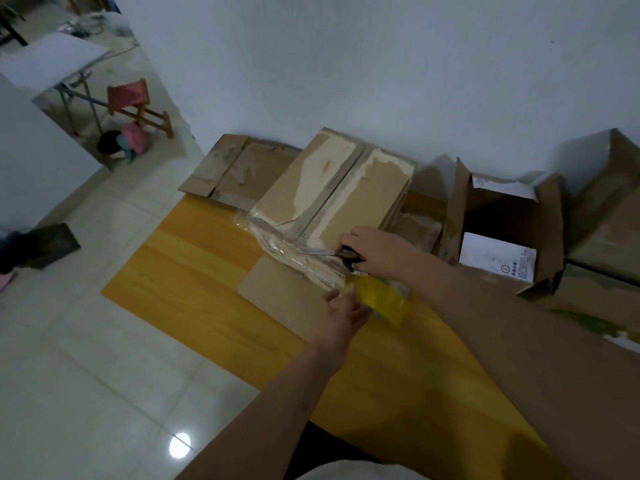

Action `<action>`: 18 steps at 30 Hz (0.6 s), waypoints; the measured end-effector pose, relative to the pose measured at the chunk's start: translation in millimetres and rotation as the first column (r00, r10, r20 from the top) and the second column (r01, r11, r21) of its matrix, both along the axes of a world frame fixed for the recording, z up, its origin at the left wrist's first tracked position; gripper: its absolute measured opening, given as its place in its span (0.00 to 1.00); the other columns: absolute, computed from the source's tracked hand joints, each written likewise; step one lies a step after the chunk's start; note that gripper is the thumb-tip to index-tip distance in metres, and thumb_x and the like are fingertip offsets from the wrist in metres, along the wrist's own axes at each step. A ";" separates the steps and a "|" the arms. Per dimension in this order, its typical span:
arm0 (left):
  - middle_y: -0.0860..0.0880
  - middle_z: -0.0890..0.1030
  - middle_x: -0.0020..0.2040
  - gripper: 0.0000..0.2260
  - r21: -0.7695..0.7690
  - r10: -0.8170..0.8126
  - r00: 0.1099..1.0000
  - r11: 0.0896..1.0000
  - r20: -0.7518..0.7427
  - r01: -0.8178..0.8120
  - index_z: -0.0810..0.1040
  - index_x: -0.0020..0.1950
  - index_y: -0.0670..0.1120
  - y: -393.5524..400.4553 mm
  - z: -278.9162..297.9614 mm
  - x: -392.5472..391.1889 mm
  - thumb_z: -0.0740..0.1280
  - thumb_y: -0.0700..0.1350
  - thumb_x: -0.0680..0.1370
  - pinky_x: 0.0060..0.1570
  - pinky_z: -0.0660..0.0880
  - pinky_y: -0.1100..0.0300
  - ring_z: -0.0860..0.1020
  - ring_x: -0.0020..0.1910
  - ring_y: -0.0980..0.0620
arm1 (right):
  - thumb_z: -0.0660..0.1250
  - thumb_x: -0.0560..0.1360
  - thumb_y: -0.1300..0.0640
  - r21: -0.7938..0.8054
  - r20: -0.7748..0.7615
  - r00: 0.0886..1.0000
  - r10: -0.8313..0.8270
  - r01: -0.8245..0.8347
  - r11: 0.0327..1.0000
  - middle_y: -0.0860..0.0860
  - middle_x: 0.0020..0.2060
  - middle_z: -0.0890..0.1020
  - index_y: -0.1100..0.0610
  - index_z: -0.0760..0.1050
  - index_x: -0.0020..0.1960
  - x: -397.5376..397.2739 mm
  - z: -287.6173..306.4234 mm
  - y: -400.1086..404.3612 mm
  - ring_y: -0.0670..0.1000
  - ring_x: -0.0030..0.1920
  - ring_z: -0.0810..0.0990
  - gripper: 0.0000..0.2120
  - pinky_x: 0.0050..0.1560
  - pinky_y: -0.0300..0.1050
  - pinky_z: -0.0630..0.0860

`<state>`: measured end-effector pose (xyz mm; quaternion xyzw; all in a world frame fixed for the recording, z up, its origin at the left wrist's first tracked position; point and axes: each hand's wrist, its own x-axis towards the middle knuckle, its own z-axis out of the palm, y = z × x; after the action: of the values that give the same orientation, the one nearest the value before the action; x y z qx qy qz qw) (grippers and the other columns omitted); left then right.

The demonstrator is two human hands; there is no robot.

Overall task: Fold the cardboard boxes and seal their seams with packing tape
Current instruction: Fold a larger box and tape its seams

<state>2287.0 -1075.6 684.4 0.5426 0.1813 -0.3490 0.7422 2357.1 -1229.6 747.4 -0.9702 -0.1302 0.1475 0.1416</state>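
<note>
The folded cardboard box (329, 188) stood on the yellow wooden table (194, 271), with its far end close to the white wall (346, 64). Old tape and torn paper marked its top seam, and a clear tape strip ran over its near edge. The right hand (377, 251) gripped black-handled scissors (332, 252), fingers curled through the handles, and the blades pointed left, lying at the near edge of the box. The left hand (343, 313) held the yellow packing tape roll (381, 299) just in front of that edge, with the fingers round its side; how firm the grip was I cannot tell. A flat cardboard sheet (277, 299) lay under the box's near side and reached toward the table's left edge. Behind the box, a flattened box (235, 168) rested against the wall. To the right, an open box (502, 230) with white parcels stood very near, so little room remained there. On the left, the table surface and the tiled floor (86, 358) were open.
</note>
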 end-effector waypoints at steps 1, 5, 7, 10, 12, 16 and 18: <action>0.39 0.78 0.62 0.22 -0.069 0.033 0.999 0.997 -0.038 -0.036 0.64 0.68 0.48 -9.3 2.5 -0.3 0.70 0.49 0.79 0.53 0.80 0.54 0.83 0.55 0.45 | 0.68 0.76 0.55 -0.017 0.024 1.000 0.003 -0.003 1.000 0.49 0.53 0.72 0.49 0.68 0.62 -0.5 -0.5 -0.1 0.50 0.55 0.73 0.17 0.49 0.47 0.75; 0.39 0.77 0.65 0.27 -0.177 0.110 0.990 0.976 -0.084 -0.124 0.60 0.70 0.49 -27.7 7.4 -2.7 0.71 0.41 0.77 0.49 0.81 0.49 0.82 0.55 0.43 | 0.68 0.76 0.54 -0.053 0.045 0.998 0.032 -0.029 0.998 0.49 0.54 0.73 0.48 0.69 0.62 2.3 1.4 -1.3 0.51 0.56 0.74 0.17 0.50 0.47 0.76; 0.40 0.78 0.64 0.29 -0.174 0.100 0.993 0.979 -0.064 -0.110 0.59 0.71 0.51 -27.6 8.3 -7.8 0.71 0.40 0.77 0.49 0.81 0.50 0.82 0.56 0.44 | 0.68 0.76 0.54 -0.060 0.034 0.999 0.036 -0.034 0.998 0.50 0.53 0.73 0.49 0.69 0.62 4.9 1.8 -0.9 0.51 0.55 0.74 0.16 0.50 0.48 0.76; 0.43 0.79 0.63 0.33 -0.150 0.073 0.997 0.986 -0.025 -0.076 0.57 0.75 0.52 -24.7 7.6 -11.3 0.72 0.42 0.76 0.49 0.81 0.53 0.82 0.56 0.45 | 0.68 0.76 0.54 -0.080 0.019 0.999 0.047 -0.045 0.996 0.51 0.53 0.73 0.50 0.68 0.62 9.5 1.6 -0.3 0.52 0.54 0.74 0.16 0.47 0.47 0.75; 0.44 0.79 0.63 0.34 -0.136 0.056 0.998 0.989 -0.018 -0.058 0.56 0.76 0.52 -22.8 5.6 -8.7 0.72 0.43 0.77 0.50 0.81 0.53 0.83 0.56 0.46 | 0.67 0.77 0.54 -0.086 0.018 0.999 0.045 -0.044 0.995 0.51 0.52 0.73 0.50 0.69 0.61 11.7 1.9 -0.1 0.52 0.53 0.74 0.15 0.45 0.46 0.74; 0.45 0.80 0.62 0.30 -0.111 -0.021 0.999 0.994 -0.029 0.018 0.59 0.74 0.52 -18.7 6.4 -4.1 0.71 0.44 0.78 0.49 0.81 0.55 0.83 0.55 0.48 | 0.67 0.77 0.54 -0.087 0.009 0.999 0.052 -0.051 0.995 0.51 0.52 0.73 0.49 0.69 0.61 14.1 1.8 -0.4 0.52 0.52 0.74 0.15 0.42 0.44 0.72; 0.44 0.80 0.62 0.26 -0.107 -0.053 0.997 0.993 -0.058 0.047 0.63 0.72 0.49 -17.7 5.1 -1.5 0.70 0.44 0.78 0.50 0.81 0.54 0.83 0.55 0.47 | 0.67 0.77 0.54 -0.102 -0.003 0.998 0.064 -0.064 0.993 0.51 0.52 0.73 0.49 0.69 0.61 15.7 3.0 -0.2 0.52 0.52 0.73 0.15 0.42 0.45 0.72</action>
<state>2285.5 -1093.3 689.6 0.4964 0.1714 -0.3926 0.7550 2372.8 -1229.8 750.5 -0.9715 -0.1535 0.1581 0.0870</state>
